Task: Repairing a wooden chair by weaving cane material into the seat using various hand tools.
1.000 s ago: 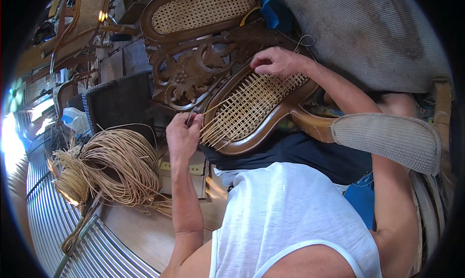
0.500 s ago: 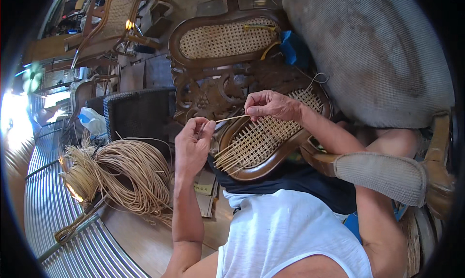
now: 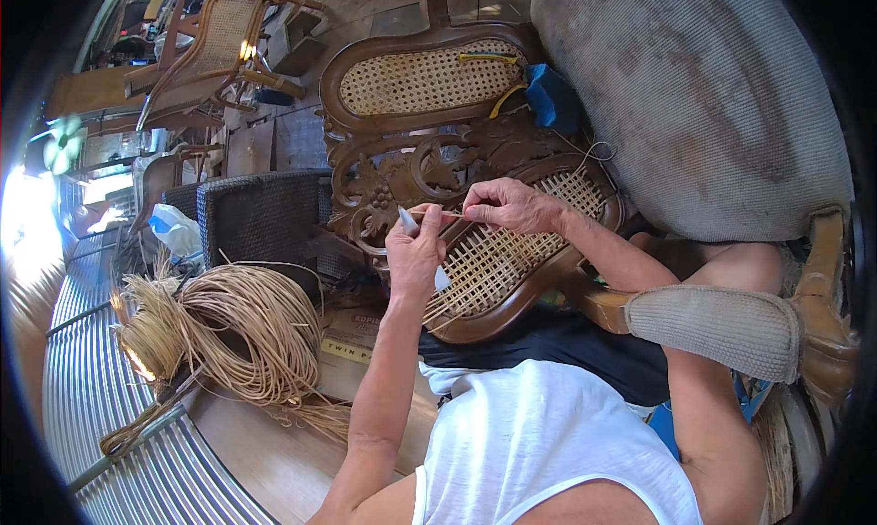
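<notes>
Cane weaving appeared in hand: the left hand [image 3: 417, 251] was closed around a tool [image 3: 407, 221], possibly a knife; the right hand [image 3: 513, 205] pinched a strand [image 3: 451, 214] beside the chair panel [image 3: 498, 267]. Next likely required: steady tension.

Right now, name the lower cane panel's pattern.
Lower cane panel: open, tan grid; clearest in the head view.

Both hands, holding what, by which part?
The left hand and right hand pinch a thin strand; whether at its ends is unclear. The left also grips a pale tool around its middle.
</notes>
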A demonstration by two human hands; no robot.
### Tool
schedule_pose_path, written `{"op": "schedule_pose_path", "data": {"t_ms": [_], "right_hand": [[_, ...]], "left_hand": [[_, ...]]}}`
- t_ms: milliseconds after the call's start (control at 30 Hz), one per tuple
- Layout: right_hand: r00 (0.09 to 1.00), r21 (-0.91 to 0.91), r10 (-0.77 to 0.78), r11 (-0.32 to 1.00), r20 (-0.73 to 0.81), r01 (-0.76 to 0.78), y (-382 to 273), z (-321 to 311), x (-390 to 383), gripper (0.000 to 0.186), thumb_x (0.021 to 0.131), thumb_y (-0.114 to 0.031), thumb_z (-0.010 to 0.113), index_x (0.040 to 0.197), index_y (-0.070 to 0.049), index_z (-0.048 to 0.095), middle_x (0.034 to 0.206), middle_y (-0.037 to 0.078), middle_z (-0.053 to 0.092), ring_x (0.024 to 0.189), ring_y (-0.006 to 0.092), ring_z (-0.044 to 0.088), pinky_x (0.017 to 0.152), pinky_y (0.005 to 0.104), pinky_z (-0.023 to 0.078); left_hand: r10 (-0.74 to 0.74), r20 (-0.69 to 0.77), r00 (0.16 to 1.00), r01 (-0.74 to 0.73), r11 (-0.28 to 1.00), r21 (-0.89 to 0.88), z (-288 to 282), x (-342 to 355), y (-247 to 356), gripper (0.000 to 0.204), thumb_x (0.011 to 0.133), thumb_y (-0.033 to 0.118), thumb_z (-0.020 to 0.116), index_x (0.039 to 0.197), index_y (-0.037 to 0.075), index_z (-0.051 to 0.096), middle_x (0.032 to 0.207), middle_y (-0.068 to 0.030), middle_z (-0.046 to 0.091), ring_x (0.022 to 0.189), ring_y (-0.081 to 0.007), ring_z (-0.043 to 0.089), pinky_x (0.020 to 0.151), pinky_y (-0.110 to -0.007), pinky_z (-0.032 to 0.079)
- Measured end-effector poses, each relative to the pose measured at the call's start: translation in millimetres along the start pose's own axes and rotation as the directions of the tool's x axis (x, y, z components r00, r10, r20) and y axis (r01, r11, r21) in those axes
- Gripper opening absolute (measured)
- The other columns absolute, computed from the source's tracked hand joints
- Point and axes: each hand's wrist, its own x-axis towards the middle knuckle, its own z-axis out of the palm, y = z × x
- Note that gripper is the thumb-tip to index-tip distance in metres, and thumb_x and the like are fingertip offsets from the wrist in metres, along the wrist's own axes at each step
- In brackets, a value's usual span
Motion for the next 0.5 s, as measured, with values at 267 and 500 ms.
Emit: {"op": "schedule_pose_path", "data": {"t_ms": [267,500], "right_hand": [[0.997,-0.141,0.012,0.990,-0.079,-0.023,-9,-15,-7,0.018,0.100,-0.020,0.064,0.105,-0.002,0.068,0.081,0.000,0.062,0.071,0.0076,0.056,0.064,0.0264,0.049],[0.960,0.230,0.072,0.973,-0.269,-0.009,28,-34,-5,0.010,0.101,-0.015,0.060,0.106,-0.006,0.062,0.077,-0.003,0.061,0.066,0.0054,0.059,0.058,0.0210,0.046]], "left_hand": [[0.173,-0.044,0.984,-0.128,0.856,0.501,-7,-5,27,0.022,0.100,0.020,0.067,0.106,0.000,0.068,0.073,-0.0048,0.067,0.053,-0.0081,0.055,0.049,-0.027,0.043],[-0.233,0.171,0.957,0.022,0.648,0.761,-32,6,11,0.028,0.106,0.026,0.054,0.097,0.002,0.065,0.065,-0.0040,0.062,0.058,-0.0097,0.058,0.055,-0.029,0.046]]}}
